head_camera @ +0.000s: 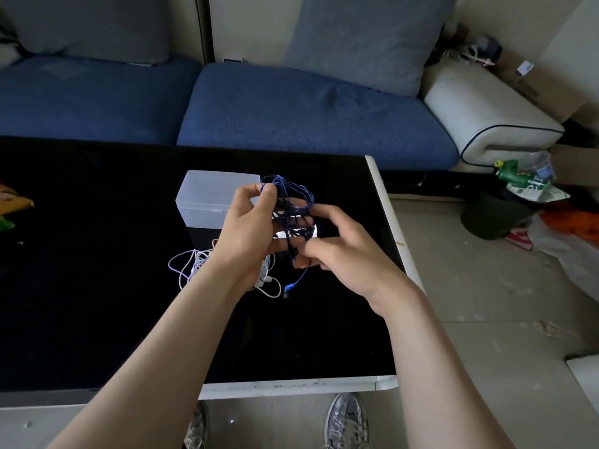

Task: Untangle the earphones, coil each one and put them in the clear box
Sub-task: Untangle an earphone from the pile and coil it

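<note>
Earphones on a dark blue cord, the blue earphones (293,196), hang as a loose tangle above the counter (97,254). The left hand (249,228) pinches the upper loops, and the right hand (340,247) curls round strands lower down. The cord looks light, limp and thin, so it probably snags if pulled. The free plug (289,287) dangling below seems the sensible end to take and feed back through. The white earphones (194,264) lie heaped on the counter under the left wrist. The clear box (207,196) stands just behind, lid down. The counter's right edge is near, with open dark surface to the left.
</note>
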